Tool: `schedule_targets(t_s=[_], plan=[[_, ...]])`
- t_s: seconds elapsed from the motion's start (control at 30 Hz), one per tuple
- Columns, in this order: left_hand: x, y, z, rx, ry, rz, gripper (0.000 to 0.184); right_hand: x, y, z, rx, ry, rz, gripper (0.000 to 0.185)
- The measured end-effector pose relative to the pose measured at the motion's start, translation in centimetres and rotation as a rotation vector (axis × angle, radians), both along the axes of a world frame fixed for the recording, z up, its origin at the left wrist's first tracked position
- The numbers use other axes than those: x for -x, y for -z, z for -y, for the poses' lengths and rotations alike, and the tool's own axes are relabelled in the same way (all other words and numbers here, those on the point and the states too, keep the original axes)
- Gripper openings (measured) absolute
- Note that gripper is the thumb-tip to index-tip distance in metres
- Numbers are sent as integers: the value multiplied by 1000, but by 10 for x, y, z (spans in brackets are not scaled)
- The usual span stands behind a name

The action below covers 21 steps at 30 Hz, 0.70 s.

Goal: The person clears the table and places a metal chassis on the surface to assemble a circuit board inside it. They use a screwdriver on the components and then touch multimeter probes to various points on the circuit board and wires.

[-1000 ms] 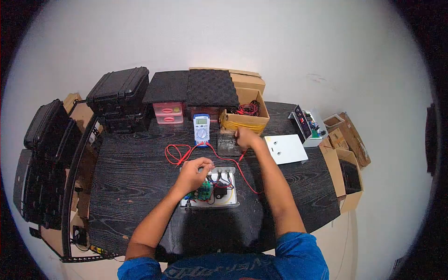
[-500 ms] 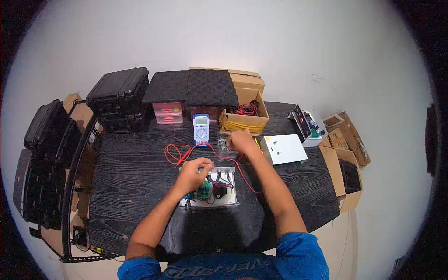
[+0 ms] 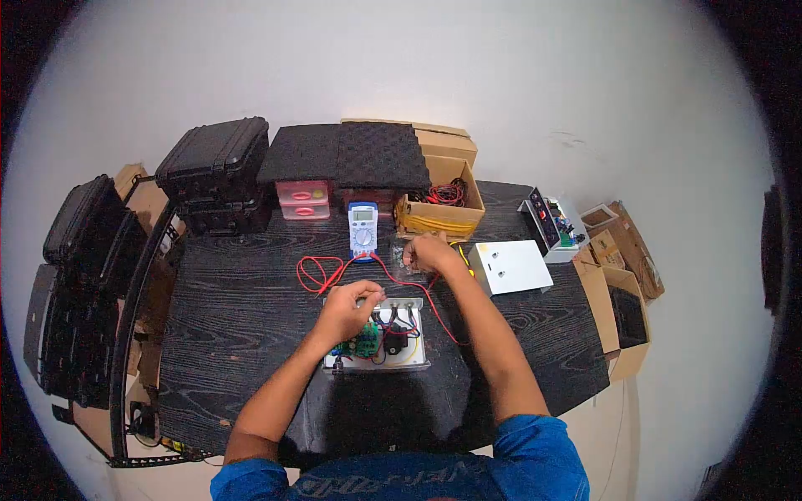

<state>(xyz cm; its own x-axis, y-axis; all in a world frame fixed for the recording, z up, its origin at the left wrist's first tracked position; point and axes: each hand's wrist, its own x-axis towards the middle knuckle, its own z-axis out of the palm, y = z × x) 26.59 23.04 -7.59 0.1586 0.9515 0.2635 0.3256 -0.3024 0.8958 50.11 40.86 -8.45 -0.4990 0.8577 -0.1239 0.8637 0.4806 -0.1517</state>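
Note:
A white metal chassis (image 3: 409, 361) lies before me, holding a green circuit board (image 3: 366, 341), a black component (image 3: 395, 340) and coloured wires. My left hand (image 3: 351, 311) is over its upper left edge, thumb and fingertips pinched together; whatever is between them is too small to name. Farther up, my right hand (image 3: 428, 252) reaches down with curled fingers at a clear plastic bag (image 3: 400, 265) of small parts. Its fingertips are partly hidden. Just left of that bag, a blue-edged white multimeter (image 3: 362, 234) lies with its red leads (image 3: 313, 277) on the dark table.
A white metal cover (image 3: 511, 267) is right of my right hand. Behind stands a cardboard box (image 3: 439, 224) of cables, beside pink drawers (image 3: 303, 200) under black foam (image 3: 342, 154). Black hard cases (image 3: 213, 167) stand at left. Another open unit (image 3: 555, 221) sits at back right.
The view has shifted very slightly. My right hand has moved a little left over the plastic bag; my left hand keeps its pinch above the chassis.

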Motion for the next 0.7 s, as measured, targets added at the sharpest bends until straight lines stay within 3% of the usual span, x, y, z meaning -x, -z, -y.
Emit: schedule_targets(t_s=[0.43,0.7], plan=[[1,-1,0,-25,-8,-47,19,7,-8,-11,157,-1,185,26],[1,-4,1,-34,-2,-34,19,7,-14,-8,265,-32,130,17]])
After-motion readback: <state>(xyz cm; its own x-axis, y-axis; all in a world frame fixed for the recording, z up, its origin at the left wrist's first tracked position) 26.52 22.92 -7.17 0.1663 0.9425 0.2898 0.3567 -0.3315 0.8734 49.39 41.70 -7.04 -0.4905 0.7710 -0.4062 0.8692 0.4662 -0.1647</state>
